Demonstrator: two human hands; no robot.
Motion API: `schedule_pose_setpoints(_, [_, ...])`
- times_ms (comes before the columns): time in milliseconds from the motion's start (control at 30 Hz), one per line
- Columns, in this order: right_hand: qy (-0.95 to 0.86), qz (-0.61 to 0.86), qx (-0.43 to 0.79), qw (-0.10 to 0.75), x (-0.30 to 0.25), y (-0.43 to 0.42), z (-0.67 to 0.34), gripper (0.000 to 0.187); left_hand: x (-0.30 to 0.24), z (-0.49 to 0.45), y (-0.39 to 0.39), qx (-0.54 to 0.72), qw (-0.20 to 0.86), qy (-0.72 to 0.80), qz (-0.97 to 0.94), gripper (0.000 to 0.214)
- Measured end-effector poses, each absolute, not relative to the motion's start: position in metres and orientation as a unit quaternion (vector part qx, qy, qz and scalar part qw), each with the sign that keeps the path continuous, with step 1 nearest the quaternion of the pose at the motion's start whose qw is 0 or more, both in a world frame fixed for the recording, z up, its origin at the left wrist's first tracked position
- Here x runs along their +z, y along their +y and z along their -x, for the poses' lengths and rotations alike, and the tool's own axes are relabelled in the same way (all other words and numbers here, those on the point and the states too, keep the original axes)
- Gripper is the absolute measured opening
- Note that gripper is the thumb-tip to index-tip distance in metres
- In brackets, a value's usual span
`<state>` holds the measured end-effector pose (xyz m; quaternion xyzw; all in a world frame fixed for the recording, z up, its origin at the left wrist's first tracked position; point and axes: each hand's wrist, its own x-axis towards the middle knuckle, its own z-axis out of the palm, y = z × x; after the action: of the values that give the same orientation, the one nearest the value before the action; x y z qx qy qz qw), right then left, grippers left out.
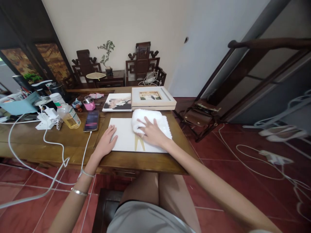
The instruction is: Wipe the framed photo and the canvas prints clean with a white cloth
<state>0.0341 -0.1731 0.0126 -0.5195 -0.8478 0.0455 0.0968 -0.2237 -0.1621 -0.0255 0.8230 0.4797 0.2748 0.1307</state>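
A white board (121,132) with a yellow two-pronged shape near its front edge lies flat on the wooden table. My left hand (107,140) rests flat at the board's left edge, fingers stretched out and holding nothing. On the board's right half lies a thick, fluffy white towel (155,116), bunched up. My right hand (152,132) presses down on the towel from above with its fingers spread. Part of the board is hidden under the towel and my right forearm.
Behind the board sit a picture panel (118,103) and a framed picture in a pale box (154,97). To the left are a phone (92,121) on a charging cable, a bottle of yellow liquid (70,118), a pink cup (89,104) and a power strip (46,120).
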Motion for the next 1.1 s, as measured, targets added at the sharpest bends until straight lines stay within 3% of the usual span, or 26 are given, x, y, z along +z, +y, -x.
schedule_pose_setpoints(167, [-0.9,0.42,0.053,0.101,0.016,-0.259,-0.027,0.027,-0.026,0.222,-0.163,0.277,0.127,0.481,-0.822,0.048])
schedule_pose_setpoints(300, [-0.92,0.374,0.076,0.092,0.024,-0.28,-0.029,0.024,-0.026,0.222,-0.163,0.276,0.126,0.479,-0.824,0.049])
schedule_pose_setpoints(600, [-0.865,0.49,0.027,0.102,0.018,-0.153,-0.028,0.038,-0.026,0.223,-0.162,0.267,0.122,0.482,-0.825,0.05])
schedule_pose_setpoints(733, [-0.831,0.548,0.017,0.097,0.012,-0.136,-0.007,0.041,-0.026,0.223,-0.162,0.269,0.125,0.482,-0.825,0.049])
schedule_pose_setpoints(900, [-0.84,0.538,-0.008,0.07,0.014,-0.199,0.017,0.036,-0.026,0.222,-0.163,0.27,0.125,0.48,-0.825,0.048])
schedule_pose_setpoints(1100, [-0.891,0.447,0.067,0.048,0.026,-0.284,0.009,0.026,-0.026,0.221,-0.163,0.271,0.125,0.481,-0.825,0.049])
